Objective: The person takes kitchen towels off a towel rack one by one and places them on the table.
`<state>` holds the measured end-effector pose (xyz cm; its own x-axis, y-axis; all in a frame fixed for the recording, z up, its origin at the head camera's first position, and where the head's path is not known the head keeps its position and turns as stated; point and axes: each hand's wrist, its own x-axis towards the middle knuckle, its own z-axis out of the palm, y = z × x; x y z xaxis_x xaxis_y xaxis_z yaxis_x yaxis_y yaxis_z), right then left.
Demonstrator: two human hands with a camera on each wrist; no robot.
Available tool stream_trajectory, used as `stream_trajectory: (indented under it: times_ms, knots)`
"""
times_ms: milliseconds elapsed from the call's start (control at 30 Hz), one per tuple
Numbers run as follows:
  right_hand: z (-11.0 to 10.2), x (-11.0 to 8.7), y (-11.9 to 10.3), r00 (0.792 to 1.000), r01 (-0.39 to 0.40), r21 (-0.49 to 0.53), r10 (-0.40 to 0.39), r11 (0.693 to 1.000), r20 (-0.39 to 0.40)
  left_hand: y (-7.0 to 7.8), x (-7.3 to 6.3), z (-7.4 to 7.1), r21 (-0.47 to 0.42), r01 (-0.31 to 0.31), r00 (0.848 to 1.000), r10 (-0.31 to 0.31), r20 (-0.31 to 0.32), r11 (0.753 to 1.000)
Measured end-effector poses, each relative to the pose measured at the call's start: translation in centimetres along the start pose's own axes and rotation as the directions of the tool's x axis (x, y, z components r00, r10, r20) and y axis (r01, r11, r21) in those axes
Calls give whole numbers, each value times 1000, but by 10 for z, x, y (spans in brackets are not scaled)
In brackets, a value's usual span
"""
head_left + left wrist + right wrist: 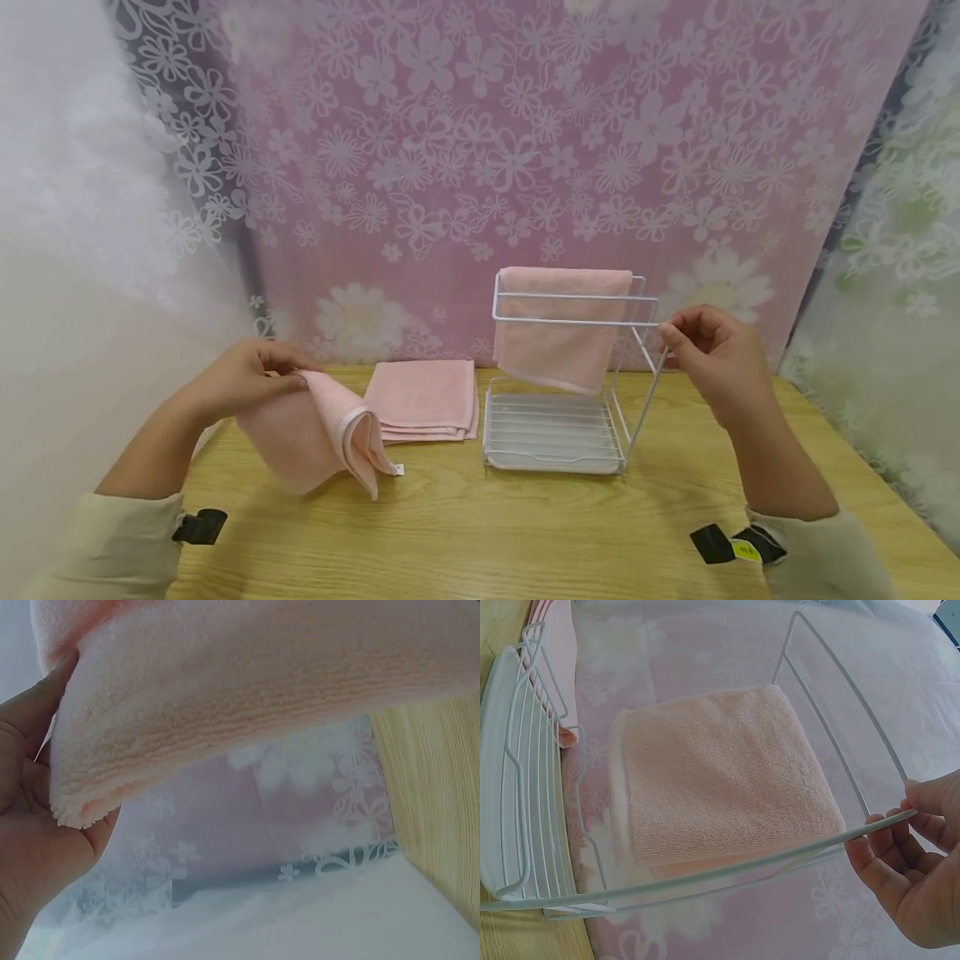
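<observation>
One pink towel [296,442] hangs pinched in my left hand [243,382], left of the white rack [577,322] my right hand [722,367] grips.

The head view, farthest back, looks forward and down over the table [465,537] to the curtain [480,167]. The left wrist view faces the held towel [255,682] very near; the right wrist view sees the rack [553,425] sideways, close up. Each shares that thing with the head view.
</observation>
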<state>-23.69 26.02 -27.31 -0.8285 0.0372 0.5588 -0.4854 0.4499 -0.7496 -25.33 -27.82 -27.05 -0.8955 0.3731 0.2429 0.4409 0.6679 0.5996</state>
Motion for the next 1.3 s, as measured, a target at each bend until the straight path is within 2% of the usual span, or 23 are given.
stream_trajectory:
  times_ms: [267, 433, 533, 733, 833, 1000, 1067, 1300]
  knots:
    - [0, 0, 0, 1000, -23, 1, 23, 1000, 11, -12, -10, -16, 72, 36, 999, -36, 3, 997]
    - [1, 0, 2, 1000, -30, 2, 30, 1000, 10, -17, -15, -29, 91, 45, 998, -50, 49, 995]
    - [1, -1, 2, 999, -33, -6, 33, 999, 10, -21, -18, -36, 123, 31, 995, -42, 90, 992]
    - [1, -2, 0, 999, -34, -31, 34, 999, 13, -32, -16, -41, 131, 54, 985, -74, 153, 990]
    - [1, -2, 1, 999, -33, -33, 33, 999, 6, -37, -12, -37, 149, 58, 990, -75, 117, 987]
    - [1, -2, 3, 999, -32, -26, 32, 999, 3, -48, -1, -24, 248, 5, 1000, -5, 2, 969]
    - [1, -2, 3, 1000, -30, -27, 30, 999, 4, -52, 4, -19, 282, -8, 999, 19, -37, 959]
    - [1, -2, 2, 1000, -24, -36, 24, 999, 2, -59, 21, -3, 314, 17, 990, 28, -139, 949]
